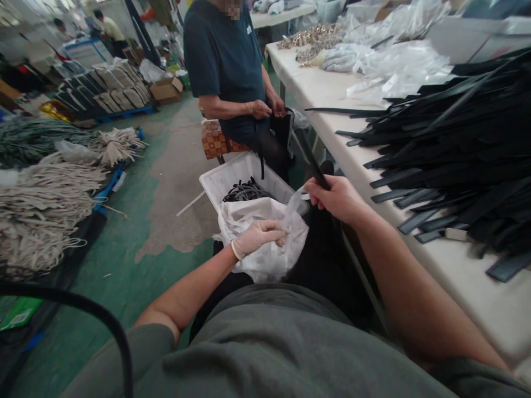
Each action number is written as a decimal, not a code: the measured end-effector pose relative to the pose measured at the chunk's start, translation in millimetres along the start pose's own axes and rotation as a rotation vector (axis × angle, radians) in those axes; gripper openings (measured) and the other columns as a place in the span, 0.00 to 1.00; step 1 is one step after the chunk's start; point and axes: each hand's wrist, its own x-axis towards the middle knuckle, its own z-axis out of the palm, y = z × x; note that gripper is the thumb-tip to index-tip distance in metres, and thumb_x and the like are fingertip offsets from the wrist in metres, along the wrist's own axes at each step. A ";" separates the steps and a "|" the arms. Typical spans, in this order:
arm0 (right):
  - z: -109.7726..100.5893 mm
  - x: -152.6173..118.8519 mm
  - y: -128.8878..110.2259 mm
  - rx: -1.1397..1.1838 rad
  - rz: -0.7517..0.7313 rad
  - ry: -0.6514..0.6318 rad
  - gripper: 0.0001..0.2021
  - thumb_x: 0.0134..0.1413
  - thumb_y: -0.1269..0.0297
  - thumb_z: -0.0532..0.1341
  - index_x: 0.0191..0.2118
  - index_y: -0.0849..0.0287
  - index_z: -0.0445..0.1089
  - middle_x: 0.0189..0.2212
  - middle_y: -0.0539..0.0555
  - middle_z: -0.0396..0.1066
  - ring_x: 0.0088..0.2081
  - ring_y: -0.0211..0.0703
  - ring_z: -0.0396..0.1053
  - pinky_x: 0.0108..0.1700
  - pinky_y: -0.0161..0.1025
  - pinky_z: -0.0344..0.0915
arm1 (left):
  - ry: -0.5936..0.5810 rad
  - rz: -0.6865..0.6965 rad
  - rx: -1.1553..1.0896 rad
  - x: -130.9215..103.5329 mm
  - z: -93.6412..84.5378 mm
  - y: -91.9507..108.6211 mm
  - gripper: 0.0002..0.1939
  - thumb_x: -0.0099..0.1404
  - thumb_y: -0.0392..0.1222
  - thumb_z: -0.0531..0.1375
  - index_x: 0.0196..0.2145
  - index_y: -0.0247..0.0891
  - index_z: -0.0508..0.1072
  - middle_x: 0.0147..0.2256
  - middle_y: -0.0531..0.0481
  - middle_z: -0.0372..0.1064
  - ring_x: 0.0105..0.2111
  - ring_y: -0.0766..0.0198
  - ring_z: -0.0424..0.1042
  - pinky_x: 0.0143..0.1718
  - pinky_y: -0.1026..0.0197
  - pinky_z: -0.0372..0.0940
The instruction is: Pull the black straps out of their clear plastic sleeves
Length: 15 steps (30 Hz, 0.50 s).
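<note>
A long, pale-topped desk point(452, 279) runs along the right, carrying a broad heap of flat black strips point(452, 138), their ends overhanging its near edge. A white rectangular plastic bin point(240, 167) stands ahead, and crumpled white sheeting point(240, 214) covers the lap. Above it, a single narrow black strip point(316, 166) is clasped in the bare right hand point(332, 194). A thin translucent film point(293, 205) trails towards the gloved left hand point(262, 236), held apart; its grip is unclear. The film might snag or tear if pulled unevenly; brushing the overhanging ends could tip strips off.
</note>
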 end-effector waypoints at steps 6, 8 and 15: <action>-16.6 22.0 3.2 0.210 0.122 0.210 0.10 0.52 0.63 0.64 0.25 0.60 0.67 0.17 0.46 0.62 0.17 0.31 0.57 0.20 0.31 0.55 | 0.123 -0.082 -0.072 -52.0 -49.6 -12.3 0.22 0.57 0.57 0.66 0.35 0.32 0.79 0.20 0.50 0.69 0.25 0.66 0.69 0.37 0.62 0.64; -14.8 28.3 7.9 0.214 0.164 0.236 0.08 0.55 0.66 0.62 0.26 0.60 0.67 0.17 0.45 0.60 0.17 0.30 0.55 0.21 0.33 0.56 | 0.183 -0.122 -0.142 -70.1 -59.7 -20.6 0.23 0.55 0.57 0.68 0.35 0.32 0.78 0.20 0.50 0.69 0.25 0.66 0.70 0.35 0.62 0.64; 9.6 38.7 30.4 -0.072 0.193 0.348 0.09 0.54 0.61 0.62 0.37 0.60 0.75 0.23 0.50 0.68 0.22 0.38 0.62 0.30 0.39 0.64 | 0.384 -0.298 -0.556 -86.4 -56.4 -45.1 0.15 0.54 0.44 0.71 0.31 0.33 0.72 0.24 0.49 0.71 0.24 0.65 0.73 0.31 0.62 0.68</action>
